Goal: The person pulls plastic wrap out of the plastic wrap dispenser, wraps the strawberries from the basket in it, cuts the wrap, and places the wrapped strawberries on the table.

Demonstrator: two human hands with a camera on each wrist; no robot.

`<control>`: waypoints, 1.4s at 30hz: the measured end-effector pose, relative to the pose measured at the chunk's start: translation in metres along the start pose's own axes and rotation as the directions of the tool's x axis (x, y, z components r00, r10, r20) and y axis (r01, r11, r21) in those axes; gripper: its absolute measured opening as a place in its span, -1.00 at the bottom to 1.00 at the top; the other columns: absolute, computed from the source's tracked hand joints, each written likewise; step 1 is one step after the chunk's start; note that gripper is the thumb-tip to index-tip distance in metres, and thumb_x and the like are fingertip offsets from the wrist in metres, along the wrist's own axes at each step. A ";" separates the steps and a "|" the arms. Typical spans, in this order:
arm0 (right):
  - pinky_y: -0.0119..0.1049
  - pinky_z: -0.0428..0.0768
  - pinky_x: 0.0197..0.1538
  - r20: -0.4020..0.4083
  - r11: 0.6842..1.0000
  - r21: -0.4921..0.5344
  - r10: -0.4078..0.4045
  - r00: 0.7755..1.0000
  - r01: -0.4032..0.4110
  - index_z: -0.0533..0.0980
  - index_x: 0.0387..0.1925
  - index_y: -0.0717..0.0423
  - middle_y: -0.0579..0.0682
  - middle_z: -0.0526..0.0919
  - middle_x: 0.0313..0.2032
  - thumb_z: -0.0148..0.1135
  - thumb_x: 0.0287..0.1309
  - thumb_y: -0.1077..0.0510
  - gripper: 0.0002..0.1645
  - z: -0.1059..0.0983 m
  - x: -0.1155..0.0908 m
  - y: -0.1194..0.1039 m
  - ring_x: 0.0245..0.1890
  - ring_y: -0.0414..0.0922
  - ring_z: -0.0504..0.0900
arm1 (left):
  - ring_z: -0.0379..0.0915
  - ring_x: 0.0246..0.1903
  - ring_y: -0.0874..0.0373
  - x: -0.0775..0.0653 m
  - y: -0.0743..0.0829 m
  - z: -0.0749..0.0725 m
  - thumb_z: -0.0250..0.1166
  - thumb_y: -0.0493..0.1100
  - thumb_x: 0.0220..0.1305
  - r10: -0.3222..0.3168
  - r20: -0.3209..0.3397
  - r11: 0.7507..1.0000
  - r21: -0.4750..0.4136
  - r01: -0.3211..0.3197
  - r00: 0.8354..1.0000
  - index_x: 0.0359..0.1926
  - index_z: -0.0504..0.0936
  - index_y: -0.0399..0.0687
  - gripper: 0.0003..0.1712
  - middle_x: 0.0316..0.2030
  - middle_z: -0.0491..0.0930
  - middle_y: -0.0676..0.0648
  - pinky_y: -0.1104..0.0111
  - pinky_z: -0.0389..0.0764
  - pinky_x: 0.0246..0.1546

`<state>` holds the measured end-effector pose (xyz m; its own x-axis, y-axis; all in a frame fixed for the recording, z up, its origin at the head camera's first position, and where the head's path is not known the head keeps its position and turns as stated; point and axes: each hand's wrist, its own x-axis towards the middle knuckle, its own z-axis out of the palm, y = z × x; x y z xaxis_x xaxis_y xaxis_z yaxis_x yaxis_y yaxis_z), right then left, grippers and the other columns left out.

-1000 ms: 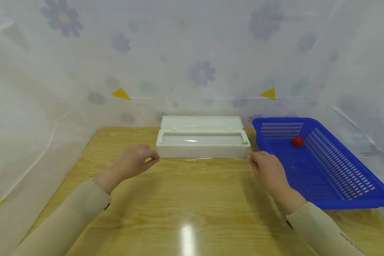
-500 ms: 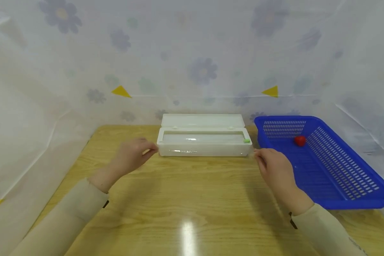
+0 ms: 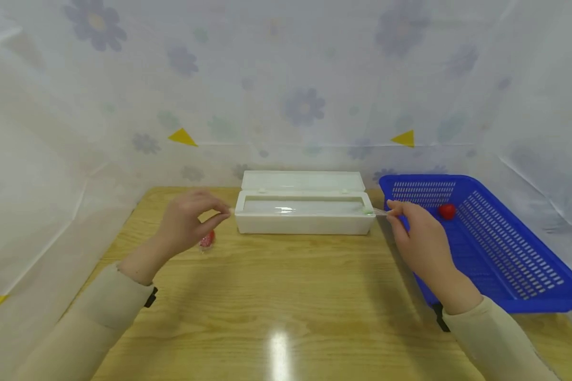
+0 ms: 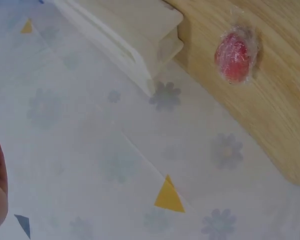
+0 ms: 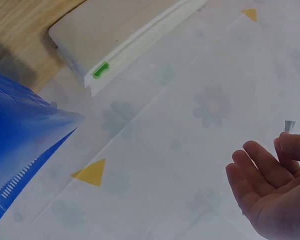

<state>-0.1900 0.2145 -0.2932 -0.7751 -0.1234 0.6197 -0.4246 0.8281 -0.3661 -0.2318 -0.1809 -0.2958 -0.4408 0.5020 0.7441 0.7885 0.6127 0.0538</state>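
Note:
A white cling film dispenser box [image 3: 305,225] stands at the back of the table with its lid [image 3: 302,180] raised. My right hand [image 3: 426,238] pinches a gathered corner of clear cling film [image 3: 380,212] at the box's right end. On the other side, my left hand [image 3: 178,219] pinches the film at the left end, thumb against fingertips. The film stretches across the box's top between them. A green slider [image 5: 101,70] shows on the box. Below my left hand lies a round red thing wrapped in cling film [image 4: 235,57].
A blue plastic basket [image 3: 500,305] sits on the right side of the table, with a red round thing [image 3: 447,211] inside. Behind the table hangs a flower-printed white sheet [image 3: 295,63] with yellow triangles. Wooden tabletop [image 3: 286,286] extends in front of the box.
Both hands have risen, and the right one has shifted right. The film now shows pulled out beside the box. The wrapped red thing has come into view from behind my left hand.

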 end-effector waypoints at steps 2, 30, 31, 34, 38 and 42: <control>-0.28 0.34 -0.44 0.011 1.000 0.030 -0.004 1.000 0.003 0.46 -0.36 0.31 0.23 0.64 -0.07 0.17 0.13 0.37 -0.95 -0.002 -0.005 0.000 -0.24 0.19 0.59 | 0.55 -0.19 -0.02 -0.001 0.002 -0.004 0.47 -0.40 -0.19 -0.011 0.027 0.998 -0.055 0.013 1.000 -0.44 0.65 -0.12 -0.77 -0.25 0.66 -0.14 0.21 0.56 -0.20; -0.44 0.34 -0.45 0.662 0.996 -0.010 -0.063 0.747 0.093 0.41 -0.42 -0.08 -0.30 0.42 -0.55 0.13 0.22 0.21 -0.86 -0.025 -0.044 0.016 -0.55 -0.42 0.27 | 0.58 -0.36 0.41 -0.022 0.036 -0.014 0.21 -0.20 0.27 -0.015 0.722 0.839 -0.366 0.401 0.691 -0.13 0.60 -0.01 -0.84 -0.40 0.68 0.17 0.42 0.55 -0.23; -0.44 0.38 -0.45 0.686 0.994 0.002 -0.085 0.723 0.114 0.40 -0.42 -0.08 -0.30 0.41 -0.55 0.13 0.21 0.23 -0.85 -0.021 -0.047 0.018 -0.54 -0.42 0.29 | 0.57 -0.35 0.43 -0.024 0.037 -0.011 0.20 -0.20 0.27 -0.023 0.762 0.830 -0.347 0.438 0.648 -0.10 0.60 -0.03 -0.81 -0.39 0.68 0.17 0.44 0.55 -0.23; -0.37 0.52 -0.40 0.708 0.981 0.015 -0.147 0.691 0.193 0.46 -0.35 -0.01 -0.26 0.57 -0.48 0.15 0.18 0.25 -0.91 -0.010 -0.055 0.023 -0.50 -0.36 0.49 | 0.58 -0.32 0.39 -0.032 0.038 0.000 0.17 -0.22 0.28 0.003 0.829 0.808 -0.332 0.487 0.560 -0.07 0.63 -0.09 -0.77 -0.32 0.70 0.09 0.46 0.58 -0.22; -0.25 0.60 -0.31 0.726 0.954 -0.007 -0.201 0.658 0.299 0.56 -0.26 0.10 -0.11 0.69 -0.39 0.18 0.11 0.31 -0.85 0.004 -0.066 0.029 -0.40 -0.16 0.65 | 0.61 -0.28 0.34 -0.045 0.039 0.014 0.15 -0.28 0.28 0.066 0.833 0.810 -0.367 0.458 0.550 -0.12 0.66 -0.17 -0.79 -0.25 0.71 -0.04 0.51 0.58 -0.21; -0.27 0.56 -0.36 0.720 0.911 -0.010 -0.280 0.635 0.413 0.59 -0.37 0.07 -0.14 0.65 -0.50 0.23 -0.10 0.39 -0.78 0.016 -0.076 0.034 -0.47 -0.17 0.61 | 0.60 -0.26 0.35 -0.056 0.038 0.026 0.17 -0.32 0.25 0.089 0.821 0.834 -0.371 0.408 0.564 -0.16 0.68 -0.17 -0.80 -0.24 0.71 -0.03 0.54 0.57 -0.19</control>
<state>-0.1528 0.2429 -0.3641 -0.7101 -0.7041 -0.0044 -0.7021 0.7086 -0.0702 -0.1885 -0.1702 -0.3531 -0.5309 0.8386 -0.1217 0.6367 0.4895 0.5959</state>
